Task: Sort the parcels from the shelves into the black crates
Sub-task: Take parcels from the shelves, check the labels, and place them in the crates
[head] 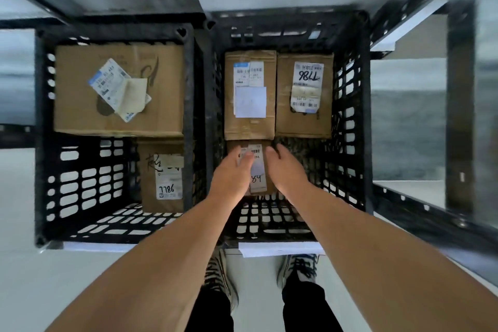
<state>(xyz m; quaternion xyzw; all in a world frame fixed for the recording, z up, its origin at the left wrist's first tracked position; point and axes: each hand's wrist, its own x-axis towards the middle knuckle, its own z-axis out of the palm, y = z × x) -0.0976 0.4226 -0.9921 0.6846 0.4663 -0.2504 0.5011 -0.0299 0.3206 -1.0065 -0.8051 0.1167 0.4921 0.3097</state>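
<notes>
Standing next to this one. The shelves frame everything, and the two black crates sit side by side under them. The left crate holds a big box at the far end, with a smaller one nearer and to the right. The right crate has two boxes against the far wall, a tall one and a wider one.

The parcel is down in the right crate, right up against the near end of the tall box, and I'd guess it's being set down. Both hands are on it with fairly straight fingers. The left hand lies over its top left side and the right hand is flat against its right side, so it's more a squeeze between palms than a curled grip.

My tips:
- Lower it flat so the base lands all at once, because the mesh floor could catch a corner.
- Keep it tight to the tall box, which leaves the bare patch on its right usable for another parcel.
- Leave the label facing up, like the others.
- Slide the hands out sideways and up, since the crate walls are close and knuckles can scrape.
</notes>
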